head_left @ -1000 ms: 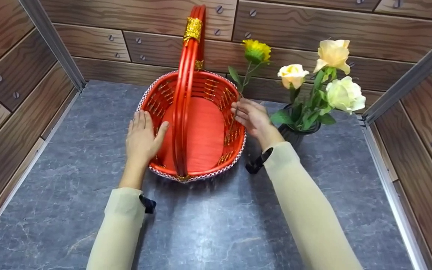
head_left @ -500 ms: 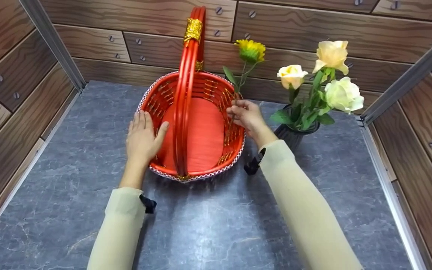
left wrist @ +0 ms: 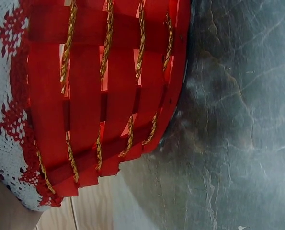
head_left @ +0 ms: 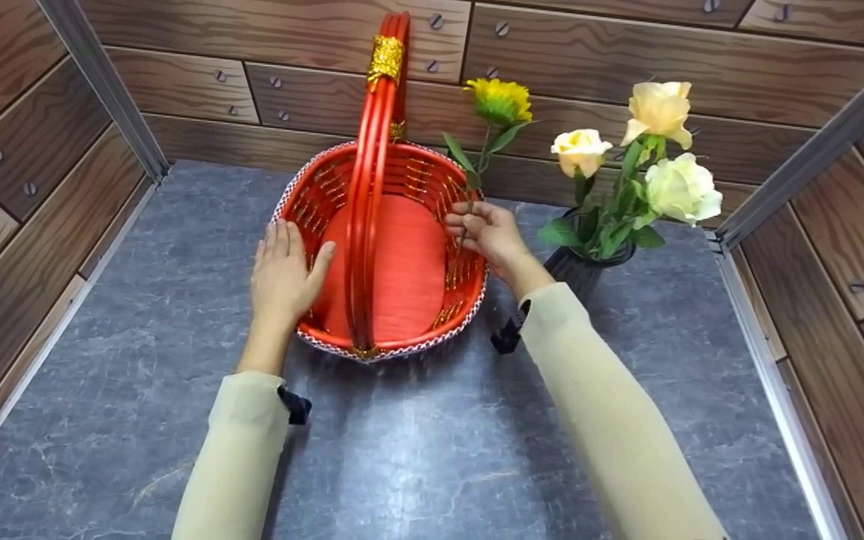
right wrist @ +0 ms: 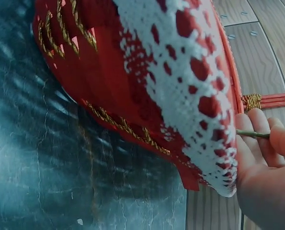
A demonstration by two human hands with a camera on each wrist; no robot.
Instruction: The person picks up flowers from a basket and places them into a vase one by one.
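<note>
A red woven basket with a tall arched handle stands on the grey floor, its inside bare. My left hand rests on the left rim with straight fingers. At the right rim, my right hand pinches the stem of a yellow flower between thumb and fingers. The bloom points up past the rim, and the lower stem reaches down inside the basket's right wall. In the right wrist view, a short piece of green stem shows at the fingertips. The left wrist view shows mostly the basket's woven side.
A dark vase stands right of the basket, close to my right forearm. It holds a small cream rose, a peach rose and a pale green-white rose. Wood-patterned walls enclose the floor.
My right hand has moved slightly left over the rim with the yellow flower, whose bloom has shifted left too. The left hand has stayed on the rim.
</note>
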